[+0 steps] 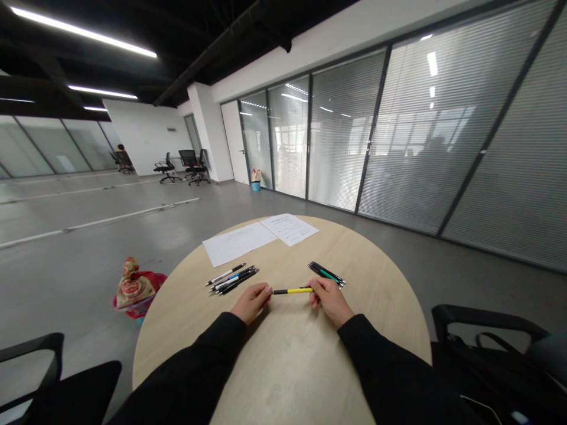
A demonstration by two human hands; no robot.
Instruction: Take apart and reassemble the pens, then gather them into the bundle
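Yellow-and-black pen [293, 290] is between my two hands, long axis running left-right, roughly parallel to the near edge of the round wooden table [283, 366]. Can't tell if it's resting on the table or held just above it. Right hand [330, 302] is the one on it: right fingers [315, 288] closed in a pinch on the barrel at that end. Left hand [251, 302] is at the opposite, black end, left fingers [267, 290] curled and nearly closed, just beside the tip. Can't tell from head cam if they're touching it. Right hand has the pen, left is about as close at the other end. Group of black-and-white pens [233, 280] lies just ahead of the left hand, black-and-green pens [326, 273] just ahead of the right. Paper sheet [239, 244] and a second sheet [289, 229] lie further out on the table, red-and-tan bag [135, 288] on the floor off to the left
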